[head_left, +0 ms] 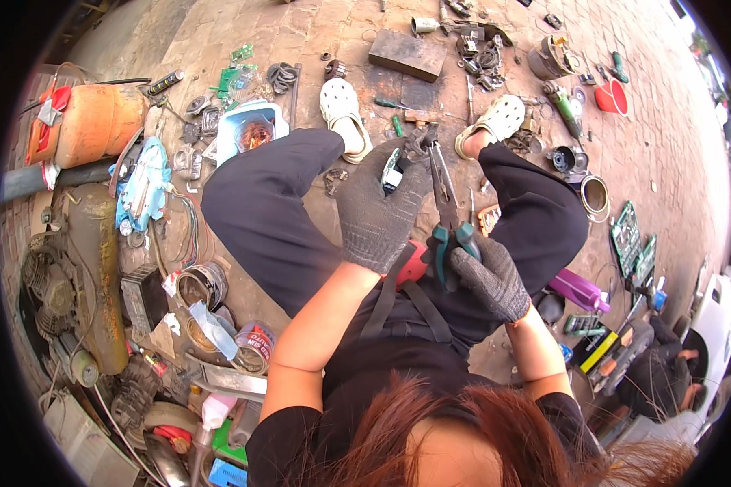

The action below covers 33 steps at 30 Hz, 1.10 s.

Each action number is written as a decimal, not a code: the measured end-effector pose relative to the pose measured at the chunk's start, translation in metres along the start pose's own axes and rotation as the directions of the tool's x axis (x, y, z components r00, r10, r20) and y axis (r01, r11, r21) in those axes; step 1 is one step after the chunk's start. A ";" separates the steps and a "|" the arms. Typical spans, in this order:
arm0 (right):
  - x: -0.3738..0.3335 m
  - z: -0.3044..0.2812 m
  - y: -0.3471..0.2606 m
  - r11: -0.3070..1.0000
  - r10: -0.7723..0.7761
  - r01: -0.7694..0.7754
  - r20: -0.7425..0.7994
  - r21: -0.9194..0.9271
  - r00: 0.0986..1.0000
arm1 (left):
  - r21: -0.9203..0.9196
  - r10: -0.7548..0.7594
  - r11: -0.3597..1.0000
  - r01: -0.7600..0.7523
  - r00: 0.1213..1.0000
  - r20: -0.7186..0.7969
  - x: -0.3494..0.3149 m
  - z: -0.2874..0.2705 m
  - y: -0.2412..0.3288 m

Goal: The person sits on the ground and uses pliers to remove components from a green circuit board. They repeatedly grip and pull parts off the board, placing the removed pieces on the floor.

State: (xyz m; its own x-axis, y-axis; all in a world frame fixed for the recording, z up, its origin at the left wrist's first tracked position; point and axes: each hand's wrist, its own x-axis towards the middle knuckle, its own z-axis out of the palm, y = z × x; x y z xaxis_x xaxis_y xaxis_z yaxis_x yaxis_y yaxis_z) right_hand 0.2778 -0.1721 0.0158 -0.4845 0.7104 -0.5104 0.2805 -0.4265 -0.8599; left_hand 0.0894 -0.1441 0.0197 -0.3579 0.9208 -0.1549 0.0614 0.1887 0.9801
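Both of my hands wear dark grey work gloves. My left hand [382, 211] is raised between my knees with its fingers closed around a small dark metal part [419, 143]. A small white and green patch [392, 174] shows on that glove. In my right hand [494, 280] is a pair of long-nose pliers [445, 191] with green and black handles. Its jaws point away from me and lie beside the metal part; whether they touch it I cannot tell. A red object [414, 264] shows in my lap, partly behind the left wrist.
A dark metal block [407, 55] lies ahead, beyond my shoes. At left stand a light blue tub [252, 130] and an orange gas cylinder [101, 126]. An angle grinder [562, 107], a red cup [612, 97] and green tool cases [632, 243] are at right. Another person [658, 369] is at lower right.
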 end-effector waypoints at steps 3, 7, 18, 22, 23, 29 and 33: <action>0.000 0.004 0.004 1.000 -0.017 0.017 -0.026 0.011 1.000 | -0.078 0.049 0.996 -0.050 0.999 -0.010 -0.001 0.004 -0.007; 0.000 0.012 -0.002 0.990 -0.002 0.007 -0.032 0.140 0.999 | -0.027 0.025 0.999 -0.026 0.999 -0.031 -0.001 0.005 -0.004; -0.004 0.017 -0.006 0.797 0.081 -0.154 0.149 0.584 0.986 | -0.028 0.147 0.988 -0.152 0.980 -0.136 -0.005 0.009 -0.012; -0.005 0.021 0.000 0.734 -0.038 -0.114 0.208 0.670 0.977 | 0.005 0.171 0.985 -0.171 0.982 -0.084 -0.008 0.007 0.001; -0.007 0.019 0.004 0.750 -0.011 -0.130 0.209 0.648 0.978 | -0.004 0.163 0.986 -0.164 0.984 -0.070 -0.009 0.006 0.001; -0.014 0.016 -0.006 0.643 -0.002 -0.188 0.247 0.743 0.969 | 0.038 0.198 0.980 -0.197 0.980 -0.018 -0.005 0.001 0.001; -0.021 -0.005 -0.009 0.702 0.014 -0.282 0.383 0.654 0.923 | -0.022 0.240 0.970 -0.241 0.946 0.218 0.004 -0.025 0.000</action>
State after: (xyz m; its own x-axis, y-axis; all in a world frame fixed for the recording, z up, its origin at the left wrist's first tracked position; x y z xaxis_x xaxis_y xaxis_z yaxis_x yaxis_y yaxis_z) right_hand 0.2894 -0.1804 0.0343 -0.7614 0.4356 -0.4802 -0.2088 -0.8659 -0.4545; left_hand 0.0647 -0.1485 0.0217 -0.1208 0.9907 0.0618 0.1253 -0.0465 0.9910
